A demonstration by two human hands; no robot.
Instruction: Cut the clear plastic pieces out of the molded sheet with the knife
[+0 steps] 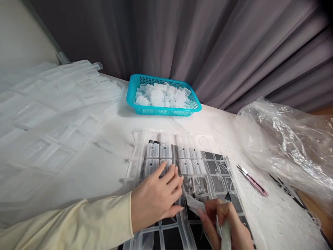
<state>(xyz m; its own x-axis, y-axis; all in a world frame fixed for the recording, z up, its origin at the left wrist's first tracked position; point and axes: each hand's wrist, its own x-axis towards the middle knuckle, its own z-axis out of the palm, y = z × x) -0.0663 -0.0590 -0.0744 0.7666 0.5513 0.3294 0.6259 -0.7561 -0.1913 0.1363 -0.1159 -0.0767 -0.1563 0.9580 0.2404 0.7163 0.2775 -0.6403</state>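
A translucent plastic sheet moulded into a grid of square pockets lies before me over a black backing. My left hand rests flat on it, fingers stretched toward the small clear plastic pieces in the upper rows. To its right, my right hand is closed around the pale handle of a craft knife, whose dark tip points up and away. Between its thumb and fingers it also pinches a translucent plastic piece. Small round scraps sit in a pocket just beyond.
A turquoise basket full of clear plastic pieces stands at the back. Stacked moulded sheets cover the left side. Pink-handled thread snips and crumpled clear film lie at right. A grey curtain hangs behind.
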